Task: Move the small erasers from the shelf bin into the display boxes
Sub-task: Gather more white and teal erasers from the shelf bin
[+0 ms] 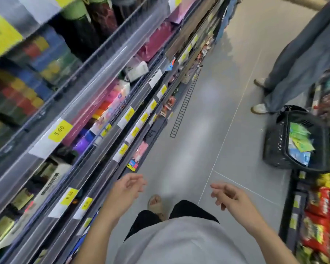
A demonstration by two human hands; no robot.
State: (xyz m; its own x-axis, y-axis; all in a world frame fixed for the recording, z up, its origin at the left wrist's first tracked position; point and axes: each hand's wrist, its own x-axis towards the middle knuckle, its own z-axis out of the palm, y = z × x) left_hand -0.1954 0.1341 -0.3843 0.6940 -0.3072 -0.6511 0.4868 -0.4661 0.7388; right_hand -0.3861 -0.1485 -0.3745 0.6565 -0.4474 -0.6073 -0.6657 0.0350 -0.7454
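My left hand (125, 187) hangs over the grey floor beside the lower shelf edges, fingers loosely curled and holding nothing. My right hand (227, 195) is out in front of me over the aisle, fingers relaxed, also holding nothing. Blurred stationery fills the shelves (95, 96) on my left: pink, orange and purple blocks in a display box (103, 115) behind a clear rail. I cannot pick out small erasers or a shelf bin in the blur.
Yellow price tags (59, 130) line the shelf rails. A black shopping basket (295, 138) with packets stands on the floor at the right. Another person's legs (286, 73) stand beyond it. Snack packs (320, 225) fill the right-hand shelf. My sandalled foot (156, 204) is below.
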